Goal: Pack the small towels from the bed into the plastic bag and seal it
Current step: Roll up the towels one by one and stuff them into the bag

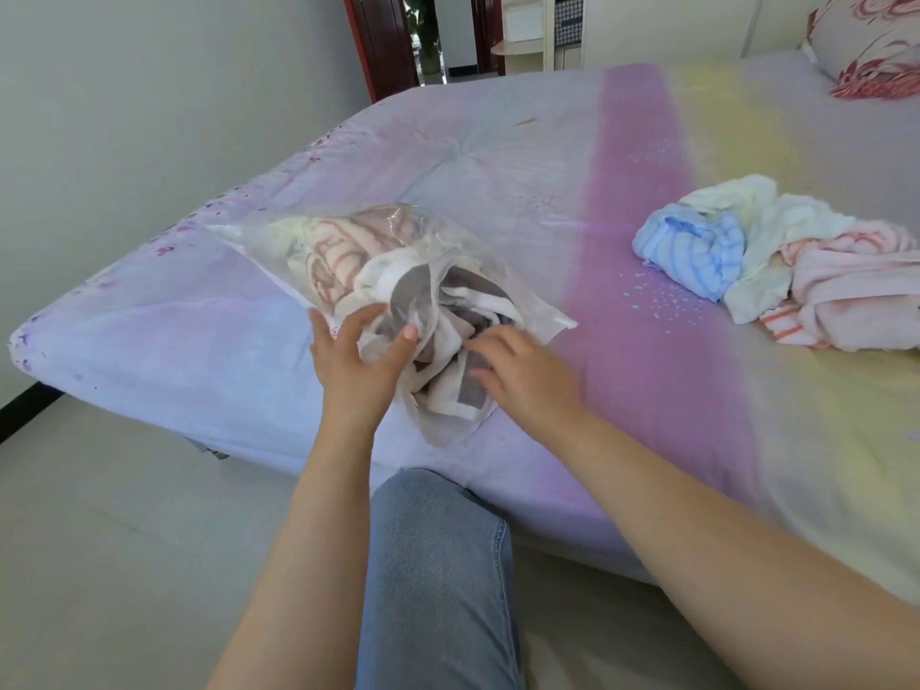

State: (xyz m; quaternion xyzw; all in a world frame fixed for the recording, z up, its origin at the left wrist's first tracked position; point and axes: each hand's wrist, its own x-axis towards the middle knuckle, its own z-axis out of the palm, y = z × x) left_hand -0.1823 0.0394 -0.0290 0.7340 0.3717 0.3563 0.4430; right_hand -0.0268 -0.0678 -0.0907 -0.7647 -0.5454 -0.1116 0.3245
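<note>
1. Left hand (356,358) pinches bag (348,261) mouth, thumb on top.
2. Right hand (522,376), fingers loosely spread, pushes grey towel (423,296) in.
3. Tip: tuck the overhang past the rim first.
4. Loose towels (776,261) lie well right of it.

No readable text showing anywhere; plastic bag (398,271) carrying no legible print or label; bedsheet (647,241) showing only small floral and dotted patterns, not letters; towels bearing stripes alone, no tags or brand marks readable; pillow (866,42) showing a floral print, no writing.
</note>
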